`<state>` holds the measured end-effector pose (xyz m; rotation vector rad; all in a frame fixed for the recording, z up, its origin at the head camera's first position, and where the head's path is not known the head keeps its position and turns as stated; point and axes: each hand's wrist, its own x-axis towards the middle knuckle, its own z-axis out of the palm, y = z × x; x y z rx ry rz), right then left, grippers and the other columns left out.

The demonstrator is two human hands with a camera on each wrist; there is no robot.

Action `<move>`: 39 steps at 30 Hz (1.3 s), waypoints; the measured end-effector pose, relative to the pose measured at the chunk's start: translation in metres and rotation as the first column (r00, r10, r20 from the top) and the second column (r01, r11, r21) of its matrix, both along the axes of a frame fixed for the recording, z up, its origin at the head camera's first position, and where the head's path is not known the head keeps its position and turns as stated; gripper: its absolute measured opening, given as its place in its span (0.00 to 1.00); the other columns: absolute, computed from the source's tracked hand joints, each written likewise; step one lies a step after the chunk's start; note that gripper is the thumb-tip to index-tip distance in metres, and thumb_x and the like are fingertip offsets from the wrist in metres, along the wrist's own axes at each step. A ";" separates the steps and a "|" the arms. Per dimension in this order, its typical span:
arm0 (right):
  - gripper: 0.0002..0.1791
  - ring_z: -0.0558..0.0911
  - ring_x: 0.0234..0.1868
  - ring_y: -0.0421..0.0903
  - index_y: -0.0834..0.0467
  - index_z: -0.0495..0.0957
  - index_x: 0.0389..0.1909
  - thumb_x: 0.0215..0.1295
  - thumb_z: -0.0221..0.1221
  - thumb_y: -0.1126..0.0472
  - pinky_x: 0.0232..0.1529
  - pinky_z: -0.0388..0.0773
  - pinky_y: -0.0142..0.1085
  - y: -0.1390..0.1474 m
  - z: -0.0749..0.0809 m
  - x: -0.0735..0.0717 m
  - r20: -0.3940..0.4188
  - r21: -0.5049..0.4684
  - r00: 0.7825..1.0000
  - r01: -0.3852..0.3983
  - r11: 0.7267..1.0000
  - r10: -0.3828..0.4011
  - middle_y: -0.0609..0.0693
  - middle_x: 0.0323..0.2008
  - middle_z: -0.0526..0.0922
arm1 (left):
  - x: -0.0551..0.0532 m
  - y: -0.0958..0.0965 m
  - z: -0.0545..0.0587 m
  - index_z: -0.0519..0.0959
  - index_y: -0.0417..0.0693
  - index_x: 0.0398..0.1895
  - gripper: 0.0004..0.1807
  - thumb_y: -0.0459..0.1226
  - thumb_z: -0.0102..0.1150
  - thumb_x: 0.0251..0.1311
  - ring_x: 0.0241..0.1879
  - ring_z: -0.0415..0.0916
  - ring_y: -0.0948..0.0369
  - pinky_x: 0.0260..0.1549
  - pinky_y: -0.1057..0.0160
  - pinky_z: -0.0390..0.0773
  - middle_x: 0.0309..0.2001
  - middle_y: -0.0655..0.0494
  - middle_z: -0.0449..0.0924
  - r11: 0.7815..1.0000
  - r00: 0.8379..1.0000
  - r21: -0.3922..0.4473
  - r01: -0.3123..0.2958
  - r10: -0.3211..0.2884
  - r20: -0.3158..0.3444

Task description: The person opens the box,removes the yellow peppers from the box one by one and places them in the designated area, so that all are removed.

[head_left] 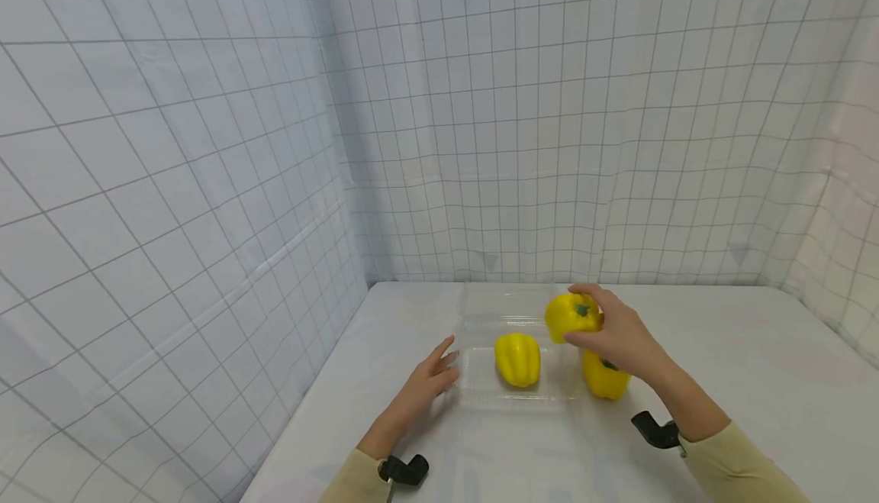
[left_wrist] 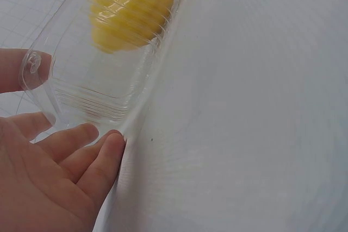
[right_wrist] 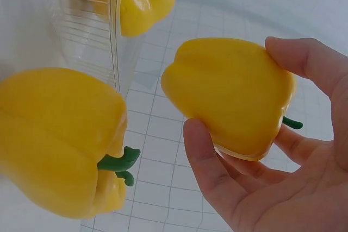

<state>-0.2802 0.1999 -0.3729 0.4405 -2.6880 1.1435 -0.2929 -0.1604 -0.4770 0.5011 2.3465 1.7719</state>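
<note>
My right hand (head_left: pixel 621 335) grips a yellow bell pepper (right_wrist: pixel 228 96) with a green stem, thumb and fingers around its sides, raised at the right of a clear plastic container (head_left: pixel 474 396). Inside the container lies another yellow bell pepper (head_left: pixel 518 360), seen through the plastic wall in the left wrist view. A further yellow bell pepper (head_left: pixel 606 378) is on the table outside the container's right end, below my right hand. My left hand (head_left: pixel 419 392) is at the container's left end, its fingers spread and relaxed, with fingertips right at the clear wall.
The container's clear lid (head_left: pixel 508 301) is folded back behind its base. All of this stands on a white table (head_left: pixel 728 358). White cloth with a grey grid (head_left: pixel 522 106) hangs behind the table and along both sides. Each wrist carries a small black camera mount (head_left: pixel 655 430).
</note>
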 end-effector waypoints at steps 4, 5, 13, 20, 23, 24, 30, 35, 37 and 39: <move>0.43 0.74 0.55 0.62 0.47 0.62 0.74 0.59 0.71 0.47 0.46 0.79 0.54 0.006 0.000 -0.001 0.008 -0.003 1.000 0.014 1.000 -0.014 0.59 0.69 0.66 | 0.000 -0.001 0.000 0.47 0.50 0.82 0.37 0.42 0.50 0.77 0.73 0.57 0.40 0.61 0.37 0.67 0.75 0.36 0.56 1.000 1.000 0.006 0.000 0.000 0.006; 0.44 0.74 0.55 0.62 0.47 0.62 0.74 0.59 0.71 0.47 0.47 0.79 0.55 0.007 0.000 -0.001 0.008 -0.003 1.000 0.016 1.000 -0.016 0.59 0.70 0.65 | 0.000 -0.001 0.000 0.47 0.50 0.82 0.37 0.42 0.50 0.77 0.73 0.57 0.41 0.61 0.38 0.66 0.75 0.37 0.56 1.000 1.000 0.008 0.000 0.000 0.008; 0.44 0.73 0.52 0.61 0.47 0.61 0.74 0.59 0.70 0.44 0.41 0.79 0.48 0.016 0.003 -0.001 -0.006 -0.009 1.000 0.030 1.000 -0.030 0.59 0.71 0.64 | -0.001 -0.001 -0.001 0.49 0.54 0.82 0.36 0.43 0.50 0.76 0.74 0.56 0.42 0.63 0.38 0.65 0.76 0.38 0.57 1.000 1.000 -0.009 -0.003 0.003 0.012; 0.45 0.74 0.54 0.64 0.48 0.60 0.75 0.60 0.70 0.43 0.44 0.79 0.54 0.022 0.008 0.001 -0.003 -0.015 0.999 0.054 0.998 -0.054 0.61 0.70 0.64 | -0.002 -0.002 -0.002 0.49 0.55 0.82 0.36 0.44 0.50 0.76 0.74 0.56 0.43 0.63 0.38 0.65 0.76 0.40 0.56 1.000 1.000 -0.012 0.001 -0.001 0.012; 0.45 0.73 0.55 0.65 0.48 0.60 0.75 0.60 0.70 0.43 0.45 0.78 0.56 0.026 0.010 0.000 -0.007 -0.006 0.998 0.066 0.998 -0.066 0.62 0.70 0.64 | -0.002 -0.003 -0.002 0.49 0.56 0.82 0.36 0.44 0.50 0.76 0.74 0.56 0.43 0.63 0.38 0.65 0.76 0.40 0.57 1.000 1.000 -0.009 0.000 0.000 0.013; 0.45 0.73 0.55 0.65 0.48 0.59 0.75 0.60 0.70 0.43 0.45 0.78 0.56 0.027 0.011 -0.001 -0.009 -0.003 0.998 0.069 0.998 -0.069 0.62 0.70 0.64 | -0.002 -0.003 -0.002 0.49 0.56 0.82 0.36 0.44 0.50 0.76 0.74 0.56 0.43 0.62 0.38 0.66 0.76 0.40 0.57 1.000 1.000 -0.007 0.001 -0.001 0.011; 0.45 0.73 0.54 0.65 0.49 0.59 0.75 0.61 0.70 0.45 0.44 0.79 0.55 0.035 0.011 -0.005 -0.031 0.009 0.995 0.096 0.995 -0.096 0.63 0.69 0.65 | -0.001 -0.003 -0.002 0.49 0.54 0.82 0.36 0.44 0.50 0.76 0.74 0.56 0.42 0.63 0.38 0.65 0.76 0.39 0.56 1.000 1.000 -0.013 0.000 0.000 0.014; 0.46 0.71 0.57 0.68 0.51 0.58 0.76 0.62 0.69 0.44 0.47 0.78 0.59 0.041 0.012 -0.006 -0.046 0.002 0.993 0.104 0.995 -0.104 0.64 0.70 0.64 | -0.001 -0.002 0.000 0.48 0.53 0.82 0.37 0.44 0.50 0.76 0.74 0.56 0.42 0.62 0.38 0.66 0.76 0.39 0.56 1.000 1.000 -0.017 -0.003 0.003 0.015; 0.46 0.70 0.58 0.68 0.52 0.58 0.76 0.62 0.68 0.43 0.49 0.77 0.61 0.042 0.012 -0.005 -0.048 -0.002 0.993 0.106 0.994 -0.106 0.65 0.71 0.63 | -0.001 -0.002 0.001 0.49 0.55 0.82 0.36 0.44 0.50 0.76 0.74 0.56 0.43 0.63 0.39 0.66 0.76 0.39 0.56 1.000 1.000 -0.014 -0.004 0.005 0.021; 0.47 0.70 0.59 0.69 0.52 0.57 0.77 0.63 0.68 0.42 0.50 0.76 0.62 0.044 0.012 -0.005 -0.047 -0.004 0.993 0.111 0.994 -0.111 0.65 0.71 0.62 | -0.001 -0.002 0.001 0.49 0.56 0.82 0.36 0.43 0.50 0.77 0.74 0.56 0.43 0.63 0.39 0.66 0.76 0.39 0.56 1.000 1.000 -0.012 -0.003 0.003 0.021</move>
